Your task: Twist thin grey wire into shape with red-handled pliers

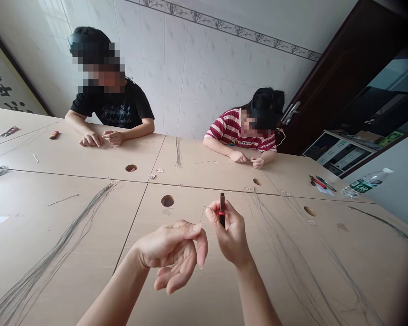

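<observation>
Over the table [177,312], my left hand [175,253] pinches a thin wire [202,213] between thumb and forefinger, its other fingers loosely curled. The wire rises from the fingertips and bends toward my right thumb. Close beside it on the right, my right hand [234,233] is closed around a pair of pliers [222,210] with red and black handles, the metal head pointing up. A short wire end shows at my right thumb and forefinger; whether those fingers grip it I cannot tell.
Long wire bundles lie left [78,217] and right [275,240]. Two people sit opposite, one in a black shirt [112,106], one in a striped shirt [224,124]. A water bottle [367,182] lies near red-handled tools [318,182]. Round holes [167,201] pierce the tabletop.
</observation>
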The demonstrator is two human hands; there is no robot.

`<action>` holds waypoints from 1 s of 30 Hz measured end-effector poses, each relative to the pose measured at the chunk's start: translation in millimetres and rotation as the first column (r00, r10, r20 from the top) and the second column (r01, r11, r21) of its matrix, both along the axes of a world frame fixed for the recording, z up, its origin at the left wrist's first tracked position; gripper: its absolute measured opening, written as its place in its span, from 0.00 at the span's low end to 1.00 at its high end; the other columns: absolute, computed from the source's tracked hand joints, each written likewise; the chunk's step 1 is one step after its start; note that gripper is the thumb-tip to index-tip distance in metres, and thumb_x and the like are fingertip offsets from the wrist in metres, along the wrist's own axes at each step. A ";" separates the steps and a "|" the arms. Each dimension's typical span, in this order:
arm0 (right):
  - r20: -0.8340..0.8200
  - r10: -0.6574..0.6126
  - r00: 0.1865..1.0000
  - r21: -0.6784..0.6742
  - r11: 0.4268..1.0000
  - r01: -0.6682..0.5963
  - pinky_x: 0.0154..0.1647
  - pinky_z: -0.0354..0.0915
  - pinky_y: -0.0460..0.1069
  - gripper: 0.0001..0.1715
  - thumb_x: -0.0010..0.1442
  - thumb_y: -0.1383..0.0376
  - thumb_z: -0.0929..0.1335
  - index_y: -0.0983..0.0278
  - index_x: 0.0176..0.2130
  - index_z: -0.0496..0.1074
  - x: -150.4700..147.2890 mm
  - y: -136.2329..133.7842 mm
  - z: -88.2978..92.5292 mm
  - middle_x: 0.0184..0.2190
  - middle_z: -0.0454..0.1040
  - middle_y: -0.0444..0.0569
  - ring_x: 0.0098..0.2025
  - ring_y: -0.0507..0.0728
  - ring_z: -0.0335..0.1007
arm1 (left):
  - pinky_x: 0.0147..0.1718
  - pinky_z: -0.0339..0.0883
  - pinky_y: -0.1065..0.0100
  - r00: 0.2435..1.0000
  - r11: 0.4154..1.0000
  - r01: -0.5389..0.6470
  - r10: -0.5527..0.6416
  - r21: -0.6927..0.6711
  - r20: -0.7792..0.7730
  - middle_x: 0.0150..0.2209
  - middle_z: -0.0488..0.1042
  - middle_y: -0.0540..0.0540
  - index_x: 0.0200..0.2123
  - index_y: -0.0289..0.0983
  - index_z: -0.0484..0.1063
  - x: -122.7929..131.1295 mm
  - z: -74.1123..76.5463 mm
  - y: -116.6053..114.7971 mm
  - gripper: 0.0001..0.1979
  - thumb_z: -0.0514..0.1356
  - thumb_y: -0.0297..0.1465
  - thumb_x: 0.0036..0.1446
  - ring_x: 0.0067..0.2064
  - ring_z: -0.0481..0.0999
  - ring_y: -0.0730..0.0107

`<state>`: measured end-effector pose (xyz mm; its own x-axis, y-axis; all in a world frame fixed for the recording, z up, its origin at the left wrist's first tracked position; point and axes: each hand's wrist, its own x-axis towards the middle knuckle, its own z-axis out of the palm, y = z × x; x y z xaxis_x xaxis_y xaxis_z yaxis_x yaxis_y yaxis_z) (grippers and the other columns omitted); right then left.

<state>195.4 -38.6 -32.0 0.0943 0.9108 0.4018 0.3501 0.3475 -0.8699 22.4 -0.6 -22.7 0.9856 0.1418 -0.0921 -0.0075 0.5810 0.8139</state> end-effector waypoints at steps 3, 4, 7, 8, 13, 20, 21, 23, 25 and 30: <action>0.001 -0.012 1.000 -0.005 1.000 0.012 0.31 0.58 0.46 0.11 0.64 0.63 0.64 0.61 0.30 0.62 -1.3 0.4 -1.3 0.25 0.61 0.41 0.28 0.51 0.57 | 0.02 0.49 0.76 0.998 0.995 0.021 -0.015 -0.102 0.059 0.13 0.72 0.45 0.25 0.35 0.71 1.8 -3.7 -3.5 0.24 0.55 0.51 0.56 0.07 0.64 0.71; 0.001 -0.013 1.000 -0.005 1.000 0.013 0.31 0.58 0.46 0.11 0.64 0.63 0.64 0.61 0.30 0.62 -1.3 0.6 -1.7 0.25 0.60 0.41 0.27 0.51 0.57 | 0.02 0.49 0.76 0.997 0.994 0.023 -0.016 -0.106 0.072 0.12 0.71 0.44 0.23 0.36 0.70 1.5 -4.0 -5.2 0.25 0.56 0.52 0.55 0.07 0.65 0.70; -0.003 -0.006 1.000 -0.001 1.000 0.006 0.32 0.58 0.46 0.10 0.64 0.64 0.64 0.61 0.30 0.62 -1.4 0.8 -2.6 0.25 0.60 0.40 0.28 0.50 0.56 | 0.04 0.53 0.74 0.991 0.993 -0.064 0.075 -0.097 0.114 0.12 0.70 0.44 0.19 0.38 0.66 -1.8 0.0 -11.5 0.27 0.54 0.55 0.54 0.09 0.67 0.68; -0.005 -0.002 1.000 -0.001 1.000 0.002 0.32 0.58 0.46 0.10 0.64 0.64 0.64 0.61 0.30 0.62 -1.6 0.8 -2.8 0.25 0.60 0.40 0.28 0.51 0.56 | 0.04 0.53 0.74 0.978 0.983 -0.153 0.165 -0.101 0.128 0.12 0.71 0.45 0.20 0.39 0.65 -2.9 3.2 -13.5 0.27 0.53 0.55 0.55 0.09 0.67 0.68; -0.002 0.032 0.999 0.012 0.999 -0.032 0.34 0.60 0.47 0.08 0.64 0.63 0.65 0.61 0.32 0.64 -4.9 -0.6 -3.6 0.27 0.63 0.41 0.29 0.51 0.59 | 0.21 0.73 0.72 0.564 0.581 -0.801 0.813 -0.143 0.144 0.24 0.78 0.48 0.25 0.39 0.67 0.0 23.5 -17.9 0.21 0.48 0.44 0.65 0.22 0.78 0.72; -0.005 0.083 0.997 0.001 0.997 -0.083 0.33 0.59 0.47 0.10 0.65 0.62 0.64 0.61 0.31 0.62 -12.2 -3.9 -5.2 0.27 0.61 0.42 0.29 0.52 0.57 | 0.60 0.64 0.59 0.151 0.174 -0.982 0.958 -0.075 0.245 0.57 0.73 0.48 0.43 0.41 0.76 9.9 22.5 -8.7 0.19 0.47 0.41 0.67 0.62 0.67 0.61; -0.006 0.087 0.996 0.003 0.996 -0.087 0.34 0.59 0.47 0.10 0.65 0.62 0.64 0.61 0.31 0.62 -12.6 -3.9 -5.4 0.27 0.60 0.42 0.29 0.52 0.57 | 0.60 0.63 0.58 0.163 0.178 -0.983 0.955 -0.039 0.247 0.57 0.72 0.46 0.43 0.40 0.76 10.8 20.2 -8.2 0.19 0.48 0.41 0.67 0.62 0.66 0.60; -0.001 0.083 0.997 0.001 0.997 -0.083 0.34 0.59 0.48 0.10 0.65 0.62 0.64 0.61 0.32 0.62 -12.3 -3.7 -5.5 0.27 0.60 0.42 0.29 0.52 0.57 | 0.61 0.62 0.58 0.224 0.217 -0.975 0.947 0.053 0.231 0.57 0.72 0.43 0.43 0.37 0.77 13.5 15.7 -8.7 0.19 0.49 0.40 0.67 0.62 0.67 0.58; 0.005 0.071 0.997 -0.005 0.997 -0.071 0.33 0.58 0.48 0.10 0.65 0.62 0.64 0.61 0.31 0.62 -11.3 -3.1 -5.0 0.27 0.61 0.42 0.29 0.52 0.57 | 0.61 0.60 0.57 0.281 0.251 -0.955 0.935 0.158 0.215 0.58 0.71 0.41 0.43 0.35 0.77 17.3 11.6 -10.7 0.19 0.50 0.39 0.67 0.62 0.66 0.58; 0.005 0.085 0.996 -0.009 0.996 -0.085 0.34 0.58 0.48 0.10 0.65 0.62 0.63 0.61 0.31 0.62 -11.0 -2.6 -4.0 0.27 0.61 0.43 0.30 0.52 0.57 | 0.64 0.55 0.59 0.275 0.187 -0.936 0.917 0.298 0.288 0.59 0.70 0.44 0.45 0.39 0.76 26.6 5.5 -15.9 0.18 0.49 0.40 0.67 0.63 0.64 0.60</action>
<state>184.5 -41.2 -36.0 0.0143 0.9191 0.3938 0.3247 0.3682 -0.8712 49.0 -16.5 -17.2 0.1182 0.9629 0.2427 -0.3674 -0.1847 0.9116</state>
